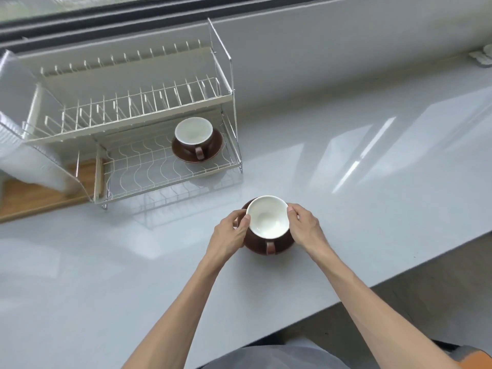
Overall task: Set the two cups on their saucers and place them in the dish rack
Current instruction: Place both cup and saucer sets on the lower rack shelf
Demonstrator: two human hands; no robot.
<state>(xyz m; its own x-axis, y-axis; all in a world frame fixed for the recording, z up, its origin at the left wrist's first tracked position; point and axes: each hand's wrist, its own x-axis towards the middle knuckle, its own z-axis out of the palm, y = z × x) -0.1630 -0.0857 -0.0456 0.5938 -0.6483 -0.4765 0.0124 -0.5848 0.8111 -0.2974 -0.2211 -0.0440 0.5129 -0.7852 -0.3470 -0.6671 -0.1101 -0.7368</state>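
A brown cup with a white inside [268, 217] sits on a brown saucer [282, 247] over the counter, its handle pointing toward me. My left hand [231, 233] grips the left side of this cup and saucer, and my right hand [303, 227] grips the right side. A second brown cup [193, 132] stands on its saucer [213, 147] at the right end of the lower shelf of the wire dish rack [149, 171].
The rack's upper shelf [127, 107] holds only upright prongs. A clear plastic container [24, 155] leans at the rack's left over a wooden board [34, 195]. The white counter [372, 166] stretches right; its front edge runs diagonally at lower right.
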